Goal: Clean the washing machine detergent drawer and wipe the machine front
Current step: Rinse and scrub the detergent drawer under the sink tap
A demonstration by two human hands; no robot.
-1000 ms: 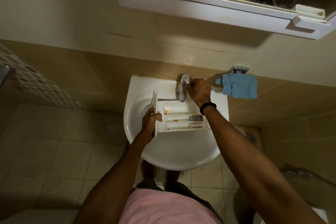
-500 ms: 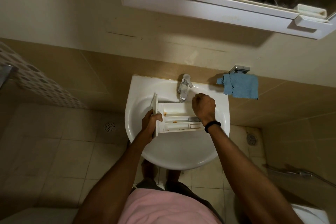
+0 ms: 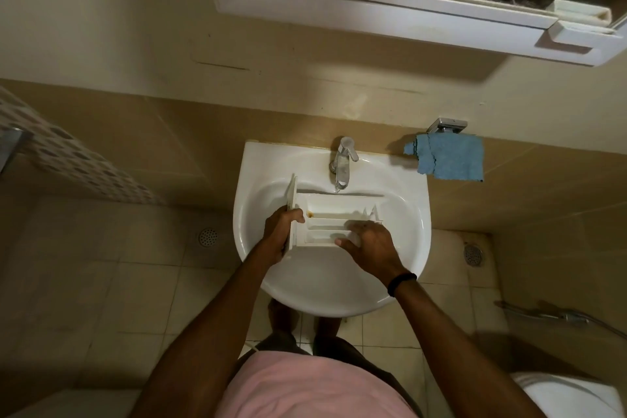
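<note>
Bathroom, beige tiled wall and floor, person in a pink top standing at a white sink (image 3: 418, 204). Left hand (image 3: 282, 231) grips the upright front panel of the detergent drawer (image 3: 327, 214), fingers wrapped round the panel's edge, thumb on the inner side. Right hand (image 3: 371, 248) lies on the drawer's near right part, fingers stretched out flat toward the left over the compartments, thumb along the near edge; holds nothing else. Black wristband (image 3: 402, 283) on the right wrist.

Drawer is inside the sink basin, lying sideways, front panel at the left, compartments facing up. Brown stain (image 3: 309, 213) in the compartment corner next to the panel. Chrome tap (image 3: 344, 159) just behind the drawer, spout over its far edge; thin stream seems to run from it.

Blue cloth (image 3: 448, 161) hangs from a chrome holder (image 3: 448, 125) on the wall, right of the sink. Mirror cabinet (image 3: 373, 10) above. Floor drain (image 3: 208, 237) to the left, toilet (image 3: 570, 394) at the lower right.
</note>
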